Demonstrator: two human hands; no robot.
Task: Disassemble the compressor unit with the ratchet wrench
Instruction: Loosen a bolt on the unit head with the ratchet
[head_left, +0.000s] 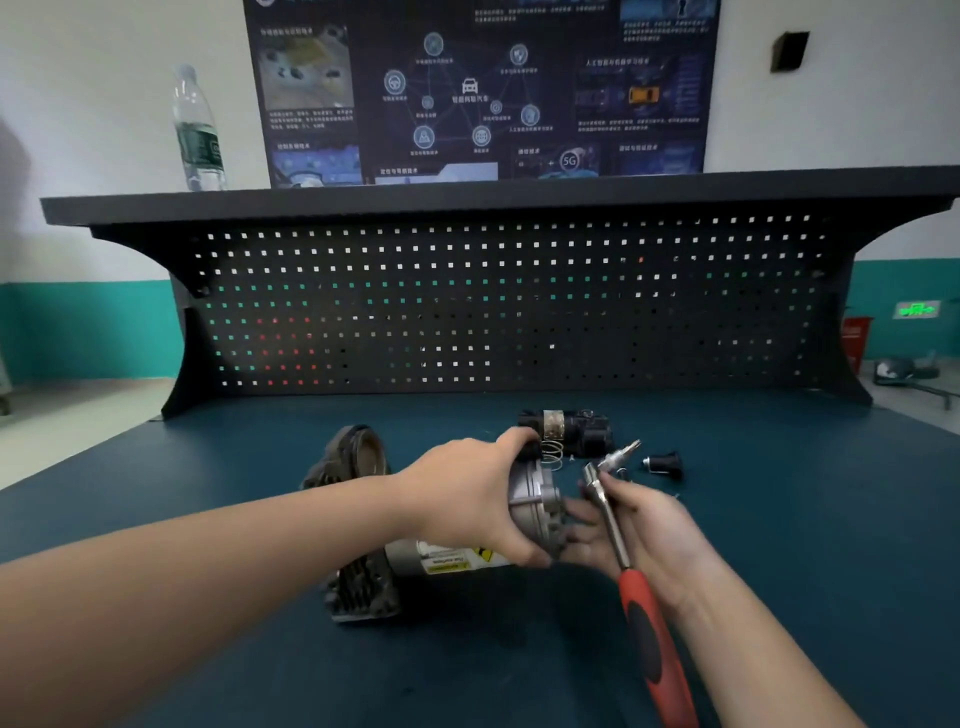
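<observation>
Gripping the grey metal end of the compressor unit (530, 506) from above, the person's left hand (467, 499) curls its fingers over the housing near the middle of the bench (208, 649). The unit lies on its side on the dark teal surface, its silver motor body with a yellow warning label running back toward a finned black part nearer the front edge. The right hand (639, 535) sits just to the right of the housing, palm up, fingers reaching under the metal end and touching it, while the ratchet wrench (623, 551) lies across the palm. Its thumb bends over the chrome shaft; its grip looks loose. The wrench's chrome head points away toward the back of the bench, and its red-and-black handle runs down toward the front edge past the wrist.

Behind the unit, toward the back edge, lie a black cylindrical part (566, 428) with a metal band, a coil spring (551, 453) just in front of it, and a small black cap (665, 464) off to the right. A dark ring-shaped cover (358, 454) stands to the left. A black pegboard (493, 306) rises at the back edge under a shelf carrying a plastic water bottle (200, 130). A dark poster (483, 88) hangs on the white and teal wall.
</observation>
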